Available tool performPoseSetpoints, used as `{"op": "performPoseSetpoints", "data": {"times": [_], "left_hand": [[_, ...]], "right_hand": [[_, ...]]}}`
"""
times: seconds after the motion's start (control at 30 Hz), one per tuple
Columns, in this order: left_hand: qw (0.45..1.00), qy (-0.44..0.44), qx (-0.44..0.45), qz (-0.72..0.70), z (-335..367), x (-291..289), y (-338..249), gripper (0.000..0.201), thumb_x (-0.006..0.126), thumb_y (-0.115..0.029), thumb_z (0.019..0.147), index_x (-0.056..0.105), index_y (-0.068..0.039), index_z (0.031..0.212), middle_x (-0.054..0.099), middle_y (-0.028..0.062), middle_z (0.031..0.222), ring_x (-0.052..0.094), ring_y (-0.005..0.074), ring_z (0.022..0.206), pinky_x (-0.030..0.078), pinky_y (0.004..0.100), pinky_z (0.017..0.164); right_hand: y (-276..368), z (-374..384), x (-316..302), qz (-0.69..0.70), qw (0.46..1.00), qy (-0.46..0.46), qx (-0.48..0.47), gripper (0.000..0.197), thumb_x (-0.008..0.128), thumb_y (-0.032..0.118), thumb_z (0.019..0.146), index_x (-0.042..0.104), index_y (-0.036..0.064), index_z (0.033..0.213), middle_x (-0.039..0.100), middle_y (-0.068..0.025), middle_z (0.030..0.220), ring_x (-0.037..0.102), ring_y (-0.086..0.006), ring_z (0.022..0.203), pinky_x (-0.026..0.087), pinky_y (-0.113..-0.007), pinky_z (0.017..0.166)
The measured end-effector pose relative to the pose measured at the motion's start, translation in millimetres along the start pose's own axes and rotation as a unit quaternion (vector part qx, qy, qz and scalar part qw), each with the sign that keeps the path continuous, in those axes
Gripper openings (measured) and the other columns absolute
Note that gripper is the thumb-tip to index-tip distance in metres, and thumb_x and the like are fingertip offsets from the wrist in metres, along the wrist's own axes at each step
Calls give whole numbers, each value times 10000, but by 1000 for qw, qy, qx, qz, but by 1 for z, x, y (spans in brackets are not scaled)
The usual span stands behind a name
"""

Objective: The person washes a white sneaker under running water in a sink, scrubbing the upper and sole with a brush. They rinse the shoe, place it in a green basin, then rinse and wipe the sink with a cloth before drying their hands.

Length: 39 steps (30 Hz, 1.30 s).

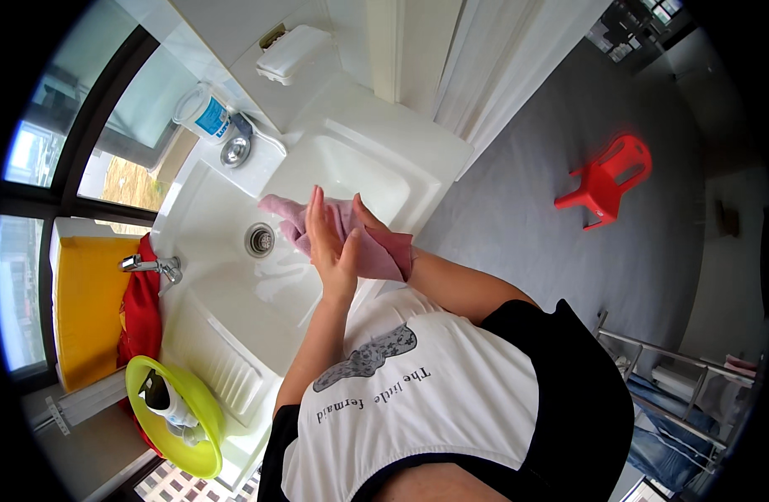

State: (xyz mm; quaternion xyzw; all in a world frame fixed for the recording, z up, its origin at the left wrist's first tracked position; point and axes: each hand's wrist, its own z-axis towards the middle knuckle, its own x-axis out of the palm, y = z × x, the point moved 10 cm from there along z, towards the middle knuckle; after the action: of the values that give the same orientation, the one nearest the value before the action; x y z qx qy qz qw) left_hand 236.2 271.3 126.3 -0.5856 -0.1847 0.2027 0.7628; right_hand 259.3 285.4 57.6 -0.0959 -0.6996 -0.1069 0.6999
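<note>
A pink cloth (376, 254) hangs between my two hands over the near edge of the white sink (234, 226). My left hand (328, 251) lies along the cloth, its fingers stretched out straight and its thumb apart from them. On the other side, my right hand (369, 216) has the cloth bunched in and around it; its thumb sticks up, while the cloth hides most of the other fingers. One end of the cloth reaches out past my left fingertips toward the metal drain (260, 240). A darker pink corner drapes over my right wrist.
A chrome faucet (153, 266) stands at the sink's left, beside red cloth (142, 309) and a yellow panel (87, 301). A lime-green basin (209, 418) holds bottles. A white tub (202, 113) sits on the far ledge. On the grey floor stands a red chair (606, 184); a metal rack (669, 360) is at right.
</note>
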Motion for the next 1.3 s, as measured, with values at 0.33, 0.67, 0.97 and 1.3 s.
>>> {"op": "performPoseSetpoints", "data": {"times": [0.33,0.67,0.97,1.3], "left_hand": [[969,81,-128,-194,8,53,64,653,460,41,878,142,-17,1446,288,191,1440,322,261,1336,275,347,1095],[977,5,-212,21,10,0,110,417,442,20,850,462,-31,1263,577,128,1123,631,195,925,511,302,780],[963,-18,-258,72,18,-32,151,264,465,6,845,571,9,1087,610,108,1056,646,189,882,512,290,727],[879,-135,-118,442,130,-66,97,436,634,-112,803,500,-117,1218,412,138,1290,614,275,912,515,354,767]], "right_hand": [[55,-25,-63,-191,937,-258,-139,360,477,365,964,510,45,1125,560,-32,1002,527,-88,878,439,-237,746],[220,-81,19,-880,255,-313,-252,459,526,359,907,570,-52,1106,519,-294,1173,503,-392,1093,384,-450,914],[214,76,-47,-965,78,-155,-199,510,597,395,829,540,55,1205,354,-247,1386,337,-398,1270,187,-488,1101],[204,129,-70,-945,223,-164,-173,242,591,158,849,533,-10,1013,575,-201,1150,524,-332,1107,389,-418,961]]}}
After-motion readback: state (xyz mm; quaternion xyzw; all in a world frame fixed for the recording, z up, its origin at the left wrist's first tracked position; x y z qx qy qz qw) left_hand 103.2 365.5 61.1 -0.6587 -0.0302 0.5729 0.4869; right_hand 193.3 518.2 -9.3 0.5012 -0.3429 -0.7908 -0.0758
